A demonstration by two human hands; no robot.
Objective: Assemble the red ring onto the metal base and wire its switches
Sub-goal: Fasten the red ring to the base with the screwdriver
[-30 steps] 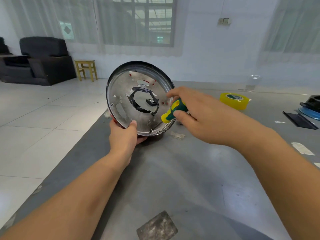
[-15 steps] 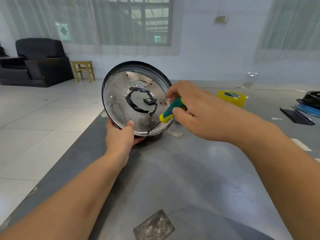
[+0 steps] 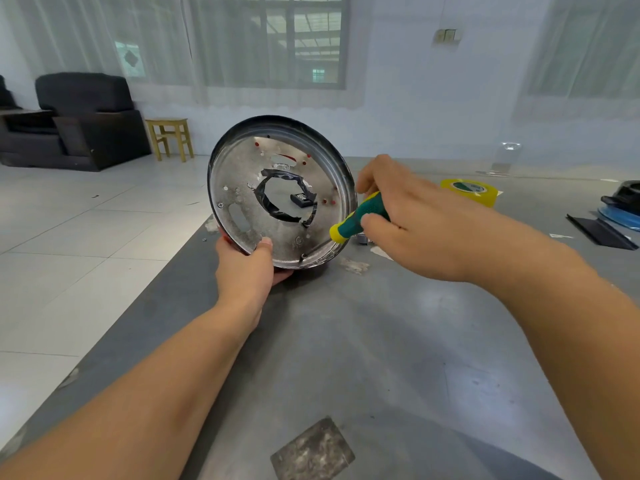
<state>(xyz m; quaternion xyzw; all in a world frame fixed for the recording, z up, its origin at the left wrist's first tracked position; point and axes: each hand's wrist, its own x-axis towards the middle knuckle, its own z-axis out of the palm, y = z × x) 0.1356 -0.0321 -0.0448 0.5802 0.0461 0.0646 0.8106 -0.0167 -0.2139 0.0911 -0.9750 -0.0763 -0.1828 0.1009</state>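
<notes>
The round metal base (image 3: 242, 188) stands on edge, its dished inner face toward me, with a black-taped hole in the middle. Red shows through small holes and a slot near its top, and along the lower left rim; the red ring itself is hidden behind. My left hand (image 3: 247, 268) grips the lower rim, thumb on the inner face. My right hand (image 3: 412, 216) grips a green and yellow screwdriver (image 3: 356, 216) whose shaft reaches down-left to a screw near the lower rim.
A grey worktable (image 3: 346, 341) lies under both arms. A yellow tape roll (image 3: 471, 191) sits at the back right, black and blue parts (image 3: 620, 209) at the far right edge. A tape patch (image 3: 311, 452) is near me. Tiled floor, stool and sofa lie left.
The view shifted slightly and the base with both hands drifted a little left. The screwdriver stays at the lower right of the base; my left hand keeps its grip.
</notes>
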